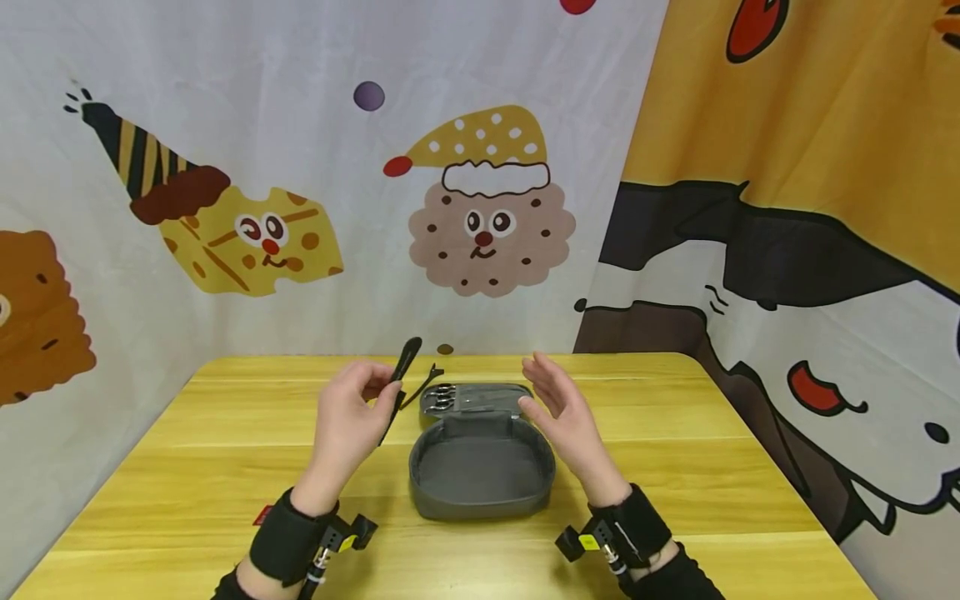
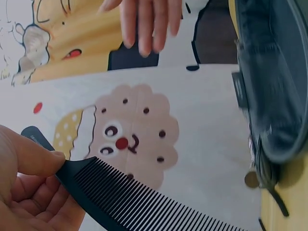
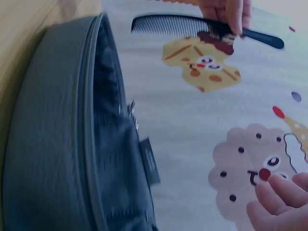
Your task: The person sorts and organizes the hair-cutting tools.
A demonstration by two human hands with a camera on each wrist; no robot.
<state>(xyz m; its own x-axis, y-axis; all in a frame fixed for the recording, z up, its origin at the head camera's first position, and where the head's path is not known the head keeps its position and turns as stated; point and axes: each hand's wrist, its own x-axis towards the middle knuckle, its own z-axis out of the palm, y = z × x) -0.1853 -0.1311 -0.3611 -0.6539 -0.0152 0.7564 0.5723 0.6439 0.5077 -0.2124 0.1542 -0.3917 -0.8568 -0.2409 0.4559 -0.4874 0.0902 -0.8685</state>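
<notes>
the comb (image 2: pixel 103 185) is in the left hand (image 1: pixel 352 408), raised and tilted to the left of the case (image 1: pixel 480 505). thumb and fingers clamp it at the neck, where handle meets teeth; this grip probably serves to leave the full row of teeth and the handle tip unobstructed. the right hand (image 1: pixel 566 417) holds nothing: its fingers are extended, with the thumb apart from them, near the right side of the case. the case stands between both hands, presumably for equal access, with its lid (image 1: pixel 491 398) folded back, which exposes the interior. scissors (image 1: pixel 442 398) lie at the left of the lid, apparently retained by it. a thin dark piece projects beside the lid; its identity cannot be told.

comb: black, smooth, apparently plastic, with fine parallel teeth and a slim, round-ended handle. case: grey, rounded oblong, leather-like outside, with a seamed rim and dark, creased lining. scissors: shiny, metallic finger loops. table (image 1: pixel 637 475): yellow, wood-grain surface. backdrop (image 1: pixel 487 321): white cloth, printed with cartoon food.
</notes>
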